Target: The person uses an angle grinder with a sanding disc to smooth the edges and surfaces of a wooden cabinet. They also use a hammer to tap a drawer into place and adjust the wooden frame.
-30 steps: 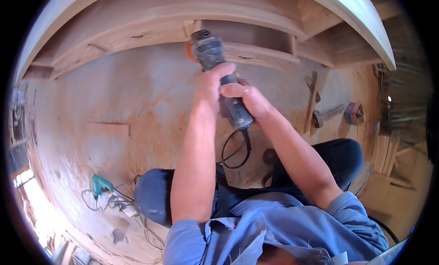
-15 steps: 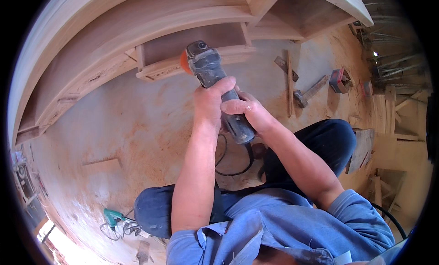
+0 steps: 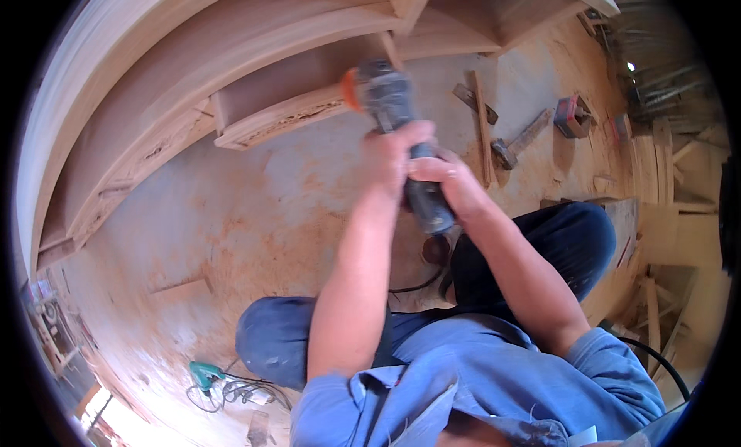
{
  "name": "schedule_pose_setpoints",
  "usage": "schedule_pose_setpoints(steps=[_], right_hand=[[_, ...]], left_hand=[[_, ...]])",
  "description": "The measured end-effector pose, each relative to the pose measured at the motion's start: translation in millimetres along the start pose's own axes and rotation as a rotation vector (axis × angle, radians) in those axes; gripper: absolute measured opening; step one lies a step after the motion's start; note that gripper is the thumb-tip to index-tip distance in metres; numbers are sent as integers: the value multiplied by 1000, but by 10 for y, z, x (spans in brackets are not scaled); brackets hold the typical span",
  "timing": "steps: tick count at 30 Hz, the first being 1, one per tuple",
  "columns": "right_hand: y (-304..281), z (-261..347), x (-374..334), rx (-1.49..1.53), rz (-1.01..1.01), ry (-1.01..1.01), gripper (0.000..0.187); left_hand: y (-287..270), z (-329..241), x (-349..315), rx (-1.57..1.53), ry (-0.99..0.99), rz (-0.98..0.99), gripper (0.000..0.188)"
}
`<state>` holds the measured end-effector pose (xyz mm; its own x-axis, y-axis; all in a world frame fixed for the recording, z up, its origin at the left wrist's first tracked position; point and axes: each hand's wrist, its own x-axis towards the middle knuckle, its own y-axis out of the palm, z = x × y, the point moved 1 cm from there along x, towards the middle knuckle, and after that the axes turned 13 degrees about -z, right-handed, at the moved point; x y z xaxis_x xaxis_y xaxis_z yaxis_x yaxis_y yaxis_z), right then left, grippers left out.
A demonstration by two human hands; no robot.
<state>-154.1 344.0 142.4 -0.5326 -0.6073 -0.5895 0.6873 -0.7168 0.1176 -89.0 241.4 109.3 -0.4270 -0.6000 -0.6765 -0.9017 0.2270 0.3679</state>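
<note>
Both my hands are wrapped round a dusty dark angle grinder [image 3: 390, 100] fitted with an orange disc [image 3: 351, 90]. My left hand [image 3: 395, 150] grips the body just behind its head, blurred by motion. Further back, my right hand [image 3: 441, 175] holds the rear handle. The disc faces left, near the front of a pale wooden furniture piece [image 3: 285, 114] with a carved lower rail. Blur and the tool's head hide whether the disc touches the wood. A dark cord [image 3: 421, 285] trails from below the tool towards my legs.
Right of the furniture lie a hammer [image 3: 525, 138], a wooden strip [image 3: 483, 127] and a small open box [image 3: 573, 117] on the dusty floor. A green power tool [image 3: 205, 374] with tangled cord is at lower left. A flat wood piece [image 3: 181, 293] lies left. Timber leans at far right.
The angle grinder and both hands have moved to the right, along the furniture's front rail. My view has shifted slightly. Both hands keep their hold.
</note>
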Motion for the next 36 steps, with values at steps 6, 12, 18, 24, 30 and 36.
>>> schedule_pose_setpoints(steps=[6, 12, 18, 24, 30, 36], right_hand=[[207, -29, 88, -33, 95, -18, 51], [-292, 30, -23, 11, -63, 43, 47], [35, 60, 10, -31, 71, 26, 59], [-51, -1, 49, -50, 51, -12, 56], [-271, 99, -25, 21, -94, 50, 48], [149, 20, 31, -34, 38, 94, 50]], left_hand=[[-212, -199, -175, -42, -37, -65, 33], [278, 100, -49, 6, -42, 89, 25], [-88, 2, -43, -7, -17, -14, 28], [6, -5, -133, -49, -5, -51, 25], [340, 53, -44, -32, -51, 62, 20], [-144, -195, -118, -100, -3, -49, 17]])
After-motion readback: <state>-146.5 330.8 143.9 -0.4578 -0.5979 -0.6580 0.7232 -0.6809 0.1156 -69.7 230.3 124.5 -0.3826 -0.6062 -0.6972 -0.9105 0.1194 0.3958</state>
